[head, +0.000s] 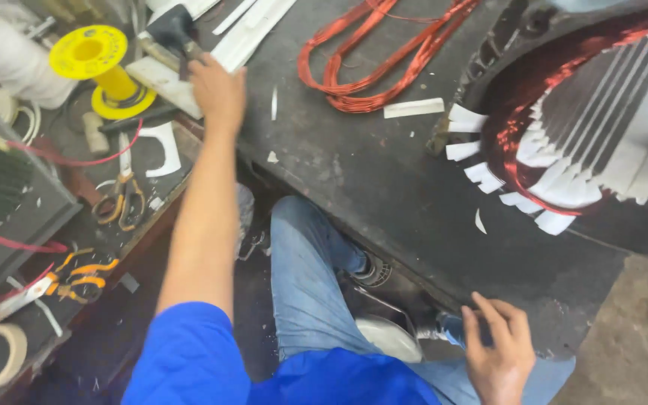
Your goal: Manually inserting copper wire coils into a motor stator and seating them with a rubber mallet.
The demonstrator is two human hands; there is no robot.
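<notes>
The left hand reaches across the desk, fingers curled on a dark-headed mallet beside white paper strips. The right hand rests open-fingered on the desk's near edge.

No packages, labels, signs or screens show anywhere in this view.
</notes>
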